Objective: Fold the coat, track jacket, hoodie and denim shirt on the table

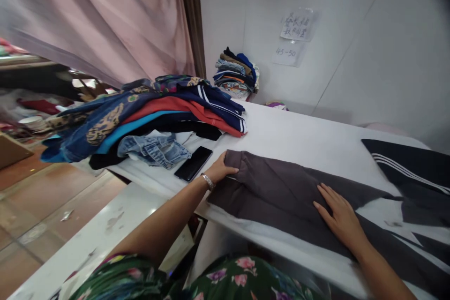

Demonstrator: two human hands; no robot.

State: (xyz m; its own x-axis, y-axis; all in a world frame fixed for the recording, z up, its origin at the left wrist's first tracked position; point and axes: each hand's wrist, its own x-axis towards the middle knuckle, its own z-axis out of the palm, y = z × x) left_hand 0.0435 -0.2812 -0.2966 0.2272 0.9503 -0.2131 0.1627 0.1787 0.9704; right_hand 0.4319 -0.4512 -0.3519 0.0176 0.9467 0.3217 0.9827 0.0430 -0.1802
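Note:
A pair of dark grey trousers (281, 187) lies stretched lengthwise over the white table, waist end toward the left and legs running off to the right. At the waist corner, my left hand (221, 168) grips the fabric, its thumb over the top; the other fingertips are partly hidden. My right hand (337, 218) rests flat on the trousers farther along, fingers extended. Just left of my left hand lies a black phone (193, 163). Light blue denim (156, 150) is bunched beside the phone.
A heap of clothes (147, 108) hangs over the table's left end. Behind it, a folded stack (236, 75) stands against the wall. A navy garment with white stripes (411, 164) lies at the right. Paper notes (297, 25) are fixed to the wall; a pink curtain (140, 14) hangs left.

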